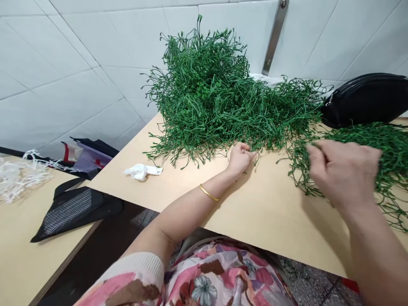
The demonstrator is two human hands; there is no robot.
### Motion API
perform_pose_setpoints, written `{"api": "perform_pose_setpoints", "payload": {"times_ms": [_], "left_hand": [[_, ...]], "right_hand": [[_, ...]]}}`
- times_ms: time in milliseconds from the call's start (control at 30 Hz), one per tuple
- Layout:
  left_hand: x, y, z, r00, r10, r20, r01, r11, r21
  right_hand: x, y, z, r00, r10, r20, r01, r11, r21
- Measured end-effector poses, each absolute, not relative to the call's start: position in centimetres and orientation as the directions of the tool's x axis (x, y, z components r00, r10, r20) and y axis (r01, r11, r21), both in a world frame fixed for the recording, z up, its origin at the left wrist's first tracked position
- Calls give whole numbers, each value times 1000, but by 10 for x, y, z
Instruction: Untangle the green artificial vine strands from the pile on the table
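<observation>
Green stems (207, 97) lie heaped on the table (270, 212), so tangled that tugging could drag neighbours along, the left hand (239, 161) at their edge, grip unclear, the right hand (346, 174) clenched.

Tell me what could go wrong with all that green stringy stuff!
The big heap of thin, curly green stems looks tangled, so if the left hand at its front edge pulls one, others might drag along. The crumpled white tissue-like scrap lies near the left edge of the pale wood-coloured table, so a bump could knock it off.
</observation>
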State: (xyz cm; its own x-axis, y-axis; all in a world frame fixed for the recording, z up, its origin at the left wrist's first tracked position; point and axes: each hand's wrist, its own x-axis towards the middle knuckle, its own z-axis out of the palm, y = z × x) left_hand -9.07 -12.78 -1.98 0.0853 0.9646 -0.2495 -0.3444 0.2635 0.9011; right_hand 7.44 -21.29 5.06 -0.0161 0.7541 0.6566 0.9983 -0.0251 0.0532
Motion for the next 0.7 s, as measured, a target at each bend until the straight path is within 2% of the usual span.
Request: {"api": "perform_pose_setpoints", "payload": {"times_ms": [33,100,167,233,333,433,500,600,700], "left_hand": [[-92,-127,-20,61,980,-190,-317,200,927],[-94,-125,-21,46,999,-25,-225,34,974],[-97,-123,-21,30,997,73,-162,-67,984],[-98,-123,-19,48,994,95,-103,-89,991],[-98,-124,-16,85,996,25,-84,-18,996],[-99,-127,-13,209,974,-91,-199,133,971],[-100,-128,-11,345,921,-180,-283,285,916],[-103,-129,-8,483,833,-269,-304,448,841],[-103,-129,-7,494,834,-244,-267,413,871]], "right_hand": [[91,-210,54,88,759,645,985,-164,59],[113,-208,56,165,785,597,968,-246,57],[121,-206,52,170,765,621,969,-243,34],[115,-201,45,153,722,675,976,-216,10],[95,-190,36,82,788,610,995,-33,-91],[74,-181,30,-38,889,457,889,239,-390],[63,-178,27,-53,908,415,780,297,-550],[53,-177,19,-12,893,451,694,332,-639],[50,-177,11,-10,844,536,664,406,-628]]}}
